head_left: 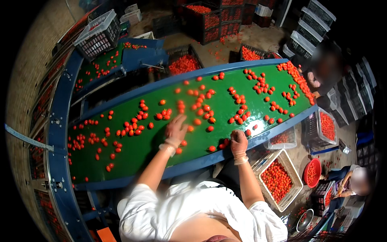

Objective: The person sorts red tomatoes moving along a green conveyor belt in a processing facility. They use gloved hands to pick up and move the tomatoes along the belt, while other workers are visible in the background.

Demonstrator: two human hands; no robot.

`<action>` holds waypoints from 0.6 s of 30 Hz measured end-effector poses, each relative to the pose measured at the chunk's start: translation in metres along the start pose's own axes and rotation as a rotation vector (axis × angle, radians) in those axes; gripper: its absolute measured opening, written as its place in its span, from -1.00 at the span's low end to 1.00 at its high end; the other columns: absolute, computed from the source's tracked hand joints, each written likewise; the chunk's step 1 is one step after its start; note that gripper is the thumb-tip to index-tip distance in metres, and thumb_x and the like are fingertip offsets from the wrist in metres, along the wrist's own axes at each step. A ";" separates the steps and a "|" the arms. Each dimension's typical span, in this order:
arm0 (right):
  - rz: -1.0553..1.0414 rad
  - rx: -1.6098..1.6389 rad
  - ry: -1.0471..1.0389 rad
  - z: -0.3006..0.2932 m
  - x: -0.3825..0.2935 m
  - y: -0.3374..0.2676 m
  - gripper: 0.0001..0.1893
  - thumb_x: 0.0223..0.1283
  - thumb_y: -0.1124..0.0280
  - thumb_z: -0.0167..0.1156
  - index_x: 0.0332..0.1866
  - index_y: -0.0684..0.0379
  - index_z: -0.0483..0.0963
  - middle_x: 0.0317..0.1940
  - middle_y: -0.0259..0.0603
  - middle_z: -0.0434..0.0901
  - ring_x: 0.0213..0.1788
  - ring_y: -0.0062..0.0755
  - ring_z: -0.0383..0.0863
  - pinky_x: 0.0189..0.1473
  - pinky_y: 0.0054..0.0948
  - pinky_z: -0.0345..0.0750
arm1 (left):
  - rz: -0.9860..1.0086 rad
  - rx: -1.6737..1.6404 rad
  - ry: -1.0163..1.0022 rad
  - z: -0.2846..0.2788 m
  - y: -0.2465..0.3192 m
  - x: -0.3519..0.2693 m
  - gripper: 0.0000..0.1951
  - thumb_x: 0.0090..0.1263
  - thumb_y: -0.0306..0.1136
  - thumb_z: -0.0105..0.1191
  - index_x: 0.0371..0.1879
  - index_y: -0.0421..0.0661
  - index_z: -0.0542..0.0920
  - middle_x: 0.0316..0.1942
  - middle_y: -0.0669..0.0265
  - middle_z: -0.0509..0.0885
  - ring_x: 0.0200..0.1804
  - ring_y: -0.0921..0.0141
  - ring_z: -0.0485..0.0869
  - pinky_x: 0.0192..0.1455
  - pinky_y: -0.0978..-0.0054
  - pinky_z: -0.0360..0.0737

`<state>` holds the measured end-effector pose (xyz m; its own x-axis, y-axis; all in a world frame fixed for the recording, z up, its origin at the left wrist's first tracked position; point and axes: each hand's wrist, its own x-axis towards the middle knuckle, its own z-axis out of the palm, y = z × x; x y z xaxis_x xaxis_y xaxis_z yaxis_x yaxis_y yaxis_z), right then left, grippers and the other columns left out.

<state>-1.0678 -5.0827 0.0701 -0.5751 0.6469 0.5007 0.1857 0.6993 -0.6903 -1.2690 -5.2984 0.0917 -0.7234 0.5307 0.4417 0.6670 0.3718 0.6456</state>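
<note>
Small red cherry tomatoes (133,126) lie scattered in loose clusters along a green conveyor belt (145,163) in front of me. Thin see-through gloves cover both hands. My left hand (175,131) hovers over the middle of the belt with its fingers spread, just beside several tomatoes, and no tomato shows in it. Near the belt's front edge, my right hand (239,143) is curled, with dark red tomatoes (223,145) right next to it. Its fingertips and palm are hidden, so whether it holds anything is unclear.
Blue metal rails (193,165) border the belt. A cream plastic crate (297,189) of tomatoes stands at my right, near a red basin (319,169). Dark crates (205,22) are stacked behind. One person (328,66) is at the belt's right end; another (347,184) sits lower right.
</note>
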 end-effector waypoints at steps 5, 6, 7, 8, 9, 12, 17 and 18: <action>0.075 0.031 0.059 0.011 -0.012 -0.024 -0.83 0.04 0.58 0.26 -0.24 0.16 0.50 -0.38 -0.15 0.56 -0.34 -0.24 0.61 -0.25 -0.42 0.53 | 0.008 0.072 -0.152 0.053 -0.015 0.072 -0.70 0.20 -0.35 0.10 -0.05 0.05 0.61 0.06 0.21 0.59 0.06 0.12 0.56 0.09 0.25 0.53; 0.079 0.031 0.073 0.012 -0.014 -0.023 -0.83 0.04 0.59 0.26 -0.24 0.16 0.50 -0.38 -0.16 0.56 -0.35 -0.26 0.61 -0.26 -0.42 0.53 | -0.038 0.138 -0.270 0.061 -0.012 0.087 -0.71 0.21 -0.33 0.09 -0.07 0.07 0.62 0.05 0.22 0.59 0.05 0.12 0.57 0.07 0.24 0.54; 0.081 0.034 0.084 0.014 -0.016 -0.023 -0.83 0.04 0.59 0.25 -0.24 0.16 0.50 -0.39 -0.16 0.56 -0.37 -0.28 0.61 -0.26 -0.43 0.53 | -0.087 0.207 -0.385 0.067 -0.010 0.097 -0.72 0.22 -0.32 0.07 -0.08 0.09 0.62 0.03 0.22 0.59 0.03 0.11 0.57 0.05 0.22 0.55; 0.038 0.049 0.118 0.017 -0.018 -0.024 -0.83 0.05 0.61 0.24 -0.23 0.17 0.50 -0.42 -0.20 0.54 -0.41 -0.36 0.59 -0.29 -0.47 0.52 | -0.173 0.294 -0.461 0.071 -0.008 0.101 -0.70 0.36 -0.28 -0.20 -0.07 0.04 0.60 -0.01 0.15 0.60 0.03 0.13 0.57 0.07 0.21 0.50; 0.049 0.071 0.117 0.019 -0.021 -0.024 -0.83 0.05 0.62 0.24 -0.24 0.18 0.50 -0.43 -0.21 0.53 -0.41 -0.40 0.58 -0.29 -0.49 0.52 | -0.223 0.265 -0.491 0.073 -0.007 0.106 -0.71 0.36 -0.28 -0.19 -0.08 0.03 0.60 -0.04 0.14 0.60 0.01 0.12 0.57 0.06 0.21 0.50; -0.020 0.075 0.115 0.029 -0.026 -0.028 -0.85 0.11 0.64 0.19 -0.22 0.20 0.50 -0.45 -0.29 0.51 -0.45 -0.54 0.52 -0.36 -0.55 0.48 | -0.321 0.185 -0.486 0.062 -0.013 0.107 -0.74 0.31 -0.27 -0.10 -0.12 0.02 0.62 -0.11 0.12 0.62 -0.05 0.10 0.59 0.03 0.22 0.52; 0.710 0.878 -0.032 0.014 -0.023 -0.049 -0.77 0.26 0.38 0.15 -0.03 0.22 0.44 -0.26 -0.25 0.57 -0.40 -0.57 0.46 -0.35 -0.50 0.49 | -0.116 -0.206 -0.267 0.039 0.036 0.060 -0.75 0.20 -0.27 0.12 -0.16 -0.01 0.65 -0.15 0.12 0.64 -0.09 0.15 0.61 0.03 0.25 0.54; 0.802 1.056 -0.097 0.011 -0.026 -0.066 -0.74 0.27 0.33 0.15 0.00 0.20 0.43 -0.26 -0.26 0.57 -0.41 -0.57 0.45 -0.36 -0.54 0.47 | -0.031 -0.297 -0.291 0.037 0.044 0.037 -0.75 0.19 -0.27 0.14 -0.16 -0.02 0.65 -0.14 0.13 0.64 -0.06 0.17 0.61 0.04 0.27 0.53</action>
<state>-1.0743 -5.1491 0.0970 -0.6601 0.7113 -0.2414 -0.1806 -0.4623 -0.8682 -1.2599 -5.2346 0.1137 -0.6333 0.7315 0.2526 0.5348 0.1777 0.8261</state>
